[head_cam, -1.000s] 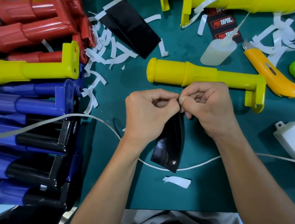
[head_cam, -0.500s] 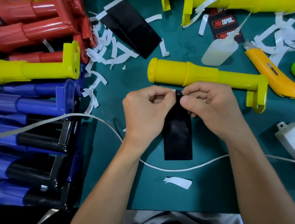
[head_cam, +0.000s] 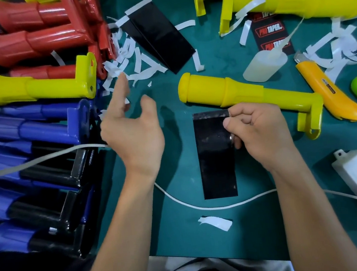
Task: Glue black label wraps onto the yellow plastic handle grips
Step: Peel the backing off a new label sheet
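Head view, only one. The right hand (head_cam: 259, 132) pinches the black glossy rectangular label wrap (head_cam: 214, 158) at its top right corner, thumb on top and the other fingers curled behind. The label hangs flat and upright over the teal cutting mat (head_cam: 185, 241), its long side running toward the person. Just beyond its top edge lies the bare yellow plastic handle grip (head_cam: 234, 91), resting on the mat with the rounded end to the left and the bracket end to the right; label and grip look apart, not touching.

The left hand (head_cam: 135, 131) is open with fingers spread, raised toward the pile of white paper backing strips (head_cam: 128, 58). It may have a strip at the fingertips, but blur makes that hard to tell.

The translucent squeeze glue bottle (head_cam: 263, 65) lies on its side past the grip, and the yellow utility knife (head_cam: 324, 94) is beside it.

Step in hand, as I judge it: bring the label to the grip. The top band of the label looks duller (likely the sticky edge), so keep fingers off it. Steady the grip with the free hand, line the label's top edge square with the grip's axis, tack that edge first, then roll the grip and smooth outward to avoid bubbles or skew.
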### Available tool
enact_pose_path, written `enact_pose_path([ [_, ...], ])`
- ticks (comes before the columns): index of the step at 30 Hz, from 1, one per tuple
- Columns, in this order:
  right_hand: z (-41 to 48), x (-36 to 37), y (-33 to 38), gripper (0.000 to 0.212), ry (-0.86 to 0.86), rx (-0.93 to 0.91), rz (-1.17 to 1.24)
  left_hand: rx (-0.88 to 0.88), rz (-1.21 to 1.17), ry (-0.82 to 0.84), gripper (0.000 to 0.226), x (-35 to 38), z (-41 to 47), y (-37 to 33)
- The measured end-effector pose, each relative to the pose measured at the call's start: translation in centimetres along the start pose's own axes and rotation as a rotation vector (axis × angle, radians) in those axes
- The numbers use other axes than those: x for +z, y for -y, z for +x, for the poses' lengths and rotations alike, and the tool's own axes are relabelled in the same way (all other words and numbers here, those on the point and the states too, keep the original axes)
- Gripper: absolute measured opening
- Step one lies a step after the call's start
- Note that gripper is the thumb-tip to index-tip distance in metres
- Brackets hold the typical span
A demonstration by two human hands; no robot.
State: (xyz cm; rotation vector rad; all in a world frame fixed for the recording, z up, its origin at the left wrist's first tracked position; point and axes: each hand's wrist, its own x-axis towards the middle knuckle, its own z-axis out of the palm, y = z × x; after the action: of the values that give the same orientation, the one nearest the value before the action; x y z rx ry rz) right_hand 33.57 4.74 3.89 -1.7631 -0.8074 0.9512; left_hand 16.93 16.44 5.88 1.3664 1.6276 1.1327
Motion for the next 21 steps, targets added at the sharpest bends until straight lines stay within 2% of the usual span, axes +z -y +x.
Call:
enact_pose_path([
  [2,-0.1,0.2,0.0,0.019,0.010,-0.007,-0.093,0.064,0.157,0.047,0.055,0.0,-0.5,0.1],
  [5,-0.6,0.5,0.2,0.018,-0.097,-0.099,-0.290,0.106,0.239,0.075,0.033,0.2,-0.8,0.3],
  [8,-1.3,0.1,1.3,0.020,-0.334,-0.208,-0.416,0.130,0.132,0.103,0.023,0.2,-0.9,0.5],
  [11,-0.9,-1.2,2.2,0.003,-0.667,-0.244,-0.282,0.184,0.136,0.290,0.044,0.7,-1.1,1.0],
  [12,-0.6,-1.7,2.4,0.010,-0.745,-0.259,-0.245,0.209,0.159,0.369,0.054,0.9,-1.1,1.2],
  [14,0.4,-2.9,2.7,0.036,-0.725,-0.245,-0.254,0.259,0.180,0.491,0.066,1.5,-1.2,1.4],
  [16,1.8,-3.7,3.2,0.053,-0.584,-0.184,-0.387,0.295,0.160,0.588,0.071,2.2,-1.2,1.5],
  [19,3.9,-3.7,3.5,0.048,-0.394,-0.077,-0.454,0.286,0.151,0.694,0.074,2.8,-0.8,1.9],
  [21,4.6,-3.3,3.7,0.037,-0.375,-0.034,-0.445,0.286,0.123,0.732,0.067,2.8,-0.4,2.2],
])
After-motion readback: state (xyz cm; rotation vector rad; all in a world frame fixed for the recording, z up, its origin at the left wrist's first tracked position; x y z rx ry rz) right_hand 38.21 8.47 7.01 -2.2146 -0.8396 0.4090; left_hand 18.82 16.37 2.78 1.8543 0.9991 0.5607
